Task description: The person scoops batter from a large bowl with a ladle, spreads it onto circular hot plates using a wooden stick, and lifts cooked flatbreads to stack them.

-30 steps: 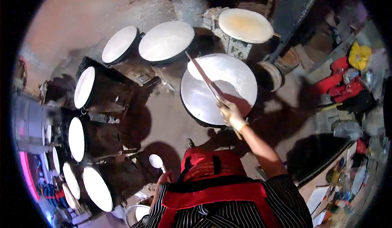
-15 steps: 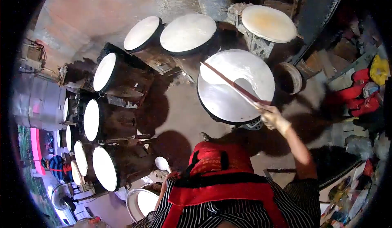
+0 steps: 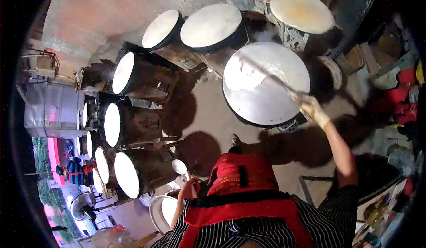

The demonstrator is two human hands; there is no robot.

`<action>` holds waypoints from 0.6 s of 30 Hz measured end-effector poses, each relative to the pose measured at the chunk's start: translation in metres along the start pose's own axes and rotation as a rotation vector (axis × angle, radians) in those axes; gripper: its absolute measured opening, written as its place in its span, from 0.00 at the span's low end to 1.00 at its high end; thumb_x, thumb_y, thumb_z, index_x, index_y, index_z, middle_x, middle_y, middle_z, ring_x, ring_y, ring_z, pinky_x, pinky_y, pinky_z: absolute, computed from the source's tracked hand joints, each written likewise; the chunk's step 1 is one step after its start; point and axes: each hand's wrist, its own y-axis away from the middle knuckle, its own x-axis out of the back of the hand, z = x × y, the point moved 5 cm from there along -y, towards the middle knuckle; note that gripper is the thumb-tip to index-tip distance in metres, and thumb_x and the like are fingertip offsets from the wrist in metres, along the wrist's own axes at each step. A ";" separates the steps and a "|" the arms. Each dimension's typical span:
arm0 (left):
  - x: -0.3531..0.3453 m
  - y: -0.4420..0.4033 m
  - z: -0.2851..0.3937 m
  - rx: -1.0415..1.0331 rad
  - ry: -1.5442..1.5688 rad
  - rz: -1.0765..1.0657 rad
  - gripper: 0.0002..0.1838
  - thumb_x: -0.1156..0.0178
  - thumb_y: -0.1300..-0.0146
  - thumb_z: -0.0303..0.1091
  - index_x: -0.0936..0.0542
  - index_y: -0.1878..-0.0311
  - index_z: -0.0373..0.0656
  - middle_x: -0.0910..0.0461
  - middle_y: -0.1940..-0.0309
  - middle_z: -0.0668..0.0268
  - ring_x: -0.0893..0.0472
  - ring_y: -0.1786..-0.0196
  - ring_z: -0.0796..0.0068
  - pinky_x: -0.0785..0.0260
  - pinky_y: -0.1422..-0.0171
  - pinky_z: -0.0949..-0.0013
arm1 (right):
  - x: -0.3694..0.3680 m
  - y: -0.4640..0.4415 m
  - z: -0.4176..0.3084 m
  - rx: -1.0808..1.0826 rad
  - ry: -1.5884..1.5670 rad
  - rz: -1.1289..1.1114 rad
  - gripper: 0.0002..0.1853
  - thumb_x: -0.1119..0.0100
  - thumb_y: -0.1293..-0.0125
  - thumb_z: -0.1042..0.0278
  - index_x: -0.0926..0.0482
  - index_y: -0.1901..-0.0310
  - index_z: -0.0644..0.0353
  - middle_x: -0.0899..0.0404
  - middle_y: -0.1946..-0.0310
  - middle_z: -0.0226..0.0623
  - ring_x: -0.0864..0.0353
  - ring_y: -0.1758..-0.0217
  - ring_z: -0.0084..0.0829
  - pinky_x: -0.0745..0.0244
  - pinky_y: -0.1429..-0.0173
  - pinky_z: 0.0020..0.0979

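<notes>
My right hand (image 3: pixel 312 108), in a pale glove, is closed round the near end of a long flat wooden stick (image 3: pixel 277 81). The stick reaches across a large round griddle (image 3: pixel 266 108), and its far half is smeared by motion. A layer of white batter (image 3: pixel 244 75) lies on the griddle's far left part, thicker and brighter in places. Low on the left, my left hand (image 3: pixel 190 188) grips the handle of a white ladle (image 3: pixel 179 166), partly hidden by my body. Below it stands a pot (image 3: pixel 153 210) holding white liquid.
Several round griddles, such as this one (image 3: pixel 211 25), stand on dark stoves to the left and behind, topped with white sheets. A browner sheet (image 3: pixel 301 11) rests at the back right. A fan (image 3: pixel 82 206) and another person (image 3: pixel 76 171) are at far left.
The wooden stick has swept over the griddle, and the white batter's shape has changed from a curved band to a patch on the left. The whole view has shifted slightly.
</notes>
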 end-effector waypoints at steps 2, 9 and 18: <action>0.003 -0.004 0.006 -0.006 -0.023 -0.014 0.11 0.51 0.36 0.36 0.24 0.56 0.45 0.28 0.72 0.68 0.31 0.75 0.77 0.37 0.74 0.73 | -0.005 -0.027 0.026 0.093 -0.089 0.057 0.15 0.49 0.42 0.76 0.23 0.52 0.57 0.26 0.76 0.20 0.41 0.87 0.11 0.43 0.87 0.16; 0.023 -0.043 0.035 -0.035 -0.151 -0.112 0.11 0.51 0.35 0.36 0.23 0.55 0.45 0.27 0.71 0.67 0.29 0.74 0.76 0.36 0.72 0.72 | -0.044 0.101 0.079 -0.067 -0.272 -0.012 0.16 0.48 0.35 0.70 0.26 0.46 0.56 0.32 0.85 0.19 0.37 0.88 0.12 0.44 0.86 0.18; 0.084 -0.153 0.112 -0.117 -0.381 -0.308 0.12 0.52 0.35 0.37 0.23 0.54 0.45 0.25 0.69 0.66 0.28 0.72 0.75 0.34 0.70 0.71 | -0.166 0.142 0.166 -0.154 -0.352 0.385 0.14 0.43 0.40 0.61 0.27 0.54 0.57 0.31 0.78 0.24 0.39 0.82 0.17 0.45 0.77 0.21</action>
